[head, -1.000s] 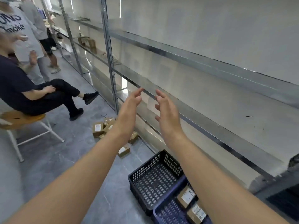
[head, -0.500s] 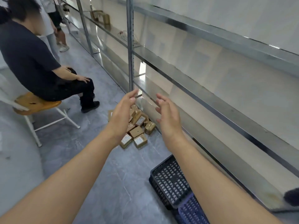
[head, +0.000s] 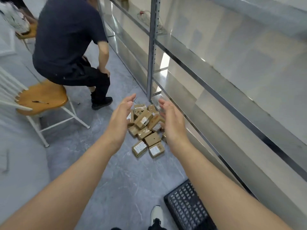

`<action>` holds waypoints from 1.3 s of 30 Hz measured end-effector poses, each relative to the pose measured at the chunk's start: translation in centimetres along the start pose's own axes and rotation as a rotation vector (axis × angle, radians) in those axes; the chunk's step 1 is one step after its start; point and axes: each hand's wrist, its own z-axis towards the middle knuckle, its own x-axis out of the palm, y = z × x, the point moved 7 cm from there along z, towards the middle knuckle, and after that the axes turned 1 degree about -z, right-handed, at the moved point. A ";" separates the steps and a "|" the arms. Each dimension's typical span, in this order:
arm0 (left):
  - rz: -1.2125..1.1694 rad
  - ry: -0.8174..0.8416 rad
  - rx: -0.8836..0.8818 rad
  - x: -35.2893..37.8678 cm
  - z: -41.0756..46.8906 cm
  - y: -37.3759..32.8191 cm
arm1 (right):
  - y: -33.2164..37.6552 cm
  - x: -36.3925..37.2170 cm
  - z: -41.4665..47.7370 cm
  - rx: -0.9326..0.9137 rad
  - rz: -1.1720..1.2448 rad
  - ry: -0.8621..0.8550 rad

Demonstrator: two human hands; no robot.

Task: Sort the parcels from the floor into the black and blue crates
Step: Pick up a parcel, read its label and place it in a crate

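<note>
A pile of several small brown cardboard parcels [head: 146, 130] with white labels lies on the grey floor beside the shelf post. My left hand [head: 121, 120] and my right hand [head: 172, 123] are stretched out above the pile, one on each side, palms facing each other, fingers relaxed and holding nothing. A corner of the black crate [head: 186, 205] shows at the bottom right, partly behind my right forearm. The blue crate is out of view.
A metal shelf rack [head: 216, 72] runs along the right wall, its upright post [head: 152, 52] just behind the pile. A person in dark clothes [head: 69, 47] bends over a wooden-seat chair [head: 41, 97] at left. My white shoe [head: 157, 214] is beside the black crate.
The view has moved forward and tipped down, so the pile is now close under my hands. The crates slid toward the bottom edge. The seated person rose off the chair and bent forward.
</note>
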 end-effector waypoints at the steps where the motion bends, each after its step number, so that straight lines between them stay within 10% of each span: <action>1: -0.006 0.005 -0.003 -0.3 1.6 -0.1 | 0.0 0.9 1.7 0.004 -0.006 0.007; 22: 0.149 0.211 -0.311 -5.6 39.2 9.6 | -10.0 16.9 33.6 0.265 0.138 -0.175; 39: 0.218 0.225 -0.608 -1.4 62.6 43.2 | -42.4 18.1 53.2 0.545 0.048 -0.335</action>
